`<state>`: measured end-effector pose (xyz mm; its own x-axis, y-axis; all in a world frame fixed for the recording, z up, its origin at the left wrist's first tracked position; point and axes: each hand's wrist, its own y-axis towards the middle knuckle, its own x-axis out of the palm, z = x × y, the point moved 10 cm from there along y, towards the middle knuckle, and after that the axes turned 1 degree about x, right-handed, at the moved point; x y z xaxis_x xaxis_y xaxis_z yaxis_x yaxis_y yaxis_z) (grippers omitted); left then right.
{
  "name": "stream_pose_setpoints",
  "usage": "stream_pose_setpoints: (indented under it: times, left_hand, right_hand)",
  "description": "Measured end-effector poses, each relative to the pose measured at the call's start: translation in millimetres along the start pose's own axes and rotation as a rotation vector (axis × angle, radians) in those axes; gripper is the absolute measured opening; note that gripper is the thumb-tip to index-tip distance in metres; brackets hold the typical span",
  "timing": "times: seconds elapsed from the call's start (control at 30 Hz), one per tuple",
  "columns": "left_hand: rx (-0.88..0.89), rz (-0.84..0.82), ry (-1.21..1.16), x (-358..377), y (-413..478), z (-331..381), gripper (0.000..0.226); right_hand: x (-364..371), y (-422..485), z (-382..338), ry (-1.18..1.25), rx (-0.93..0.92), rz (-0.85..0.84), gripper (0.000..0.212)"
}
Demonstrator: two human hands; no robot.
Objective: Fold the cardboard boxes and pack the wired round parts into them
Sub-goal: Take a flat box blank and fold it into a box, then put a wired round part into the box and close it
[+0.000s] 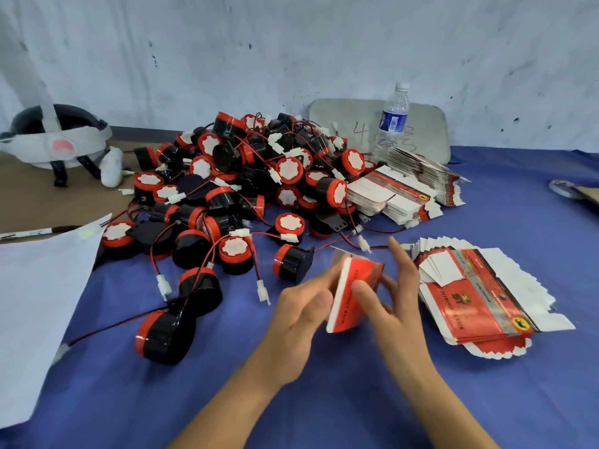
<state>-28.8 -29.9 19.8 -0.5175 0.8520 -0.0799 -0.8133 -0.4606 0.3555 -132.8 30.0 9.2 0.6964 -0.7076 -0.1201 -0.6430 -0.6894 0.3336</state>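
Left hand (298, 315), right hand (400, 296) grip box (355, 273); long axis points away

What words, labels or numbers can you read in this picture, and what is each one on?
"4": handwritten on the grey board against the wall; the scrawl beside it is illegible.
"ST": seemingly, large letters on the top flat box of the near stack; its other print is blurred.
Water bottle label: too small to read.
Half-folded box: edge print blurred.
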Motion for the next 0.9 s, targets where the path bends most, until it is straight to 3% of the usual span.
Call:
stream_pose_setpoints:
  times: [0.1,0.17,0.23,0.27,0.37,0.43,0.5,0.57,0.67,0.77,0.83,0.9]
  left_hand:
    - [-0.047,0.003,-0.234,-1,0,-6,0.064]
    - [0.001,-0.052,-0.228,5,0,0,0.063]
    - [0.046,0.002,-0.174,-2,2,7,0.053]
    - [0.088,0.105,-0.077,-14,3,10,0.045]
    - [0.217,0.473,0.505,-51,-3,19,0.035]
    - [0.130,0.460,0.713,-55,4,-1,0.042]
    - [-0.081,0.352,0.815,-55,9,-34,0.047]
    - [-0.153,0.382,0.861,-63,7,-46,0.038]
    - [-0.089,0.569,0.760,-75,0,-32,0.025]
    - [0.014,0.713,0.499,-85,-5,-15,0.052]
    - [0.136,0.710,0.278,-84,-8,4,0.072]
    - [0.272,0.633,0.209,-71,-12,23,0.079]
  right_hand:
    - [16,-7,-27,-0.261,-0.242,-0.138,0.108]
    - [27,-12,-32,-0.366,-0.306,-0.176,0.111]
    - [24,-12,-35,-0.374,-0.319,-0.108,0.097]
    - [17,-10,-36,-0.357,-0.309,-0.056,0.089]
    - [-18,1,-29,-0.379,-0.214,0.142,0.077]
    - [-33,6,-17,-0.438,-0.115,0.191,0.064]
    - [-40,10,-6,-0.438,-0.024,0.185,0.043]
    - [-49,11,-7,-0.393,-0.027,0.239,0.028]
    - [-61,11,-22,-0.388,-0.104,0.323,0.031]
    - [-61,12,-25,-0.441,-0.142,0.306,0.020]
    - [-60,13,-21,-0.456,-0.116,0.289,0.022]
    - [-61,12,-26,-0.464,-0.161,0.316,0.031]
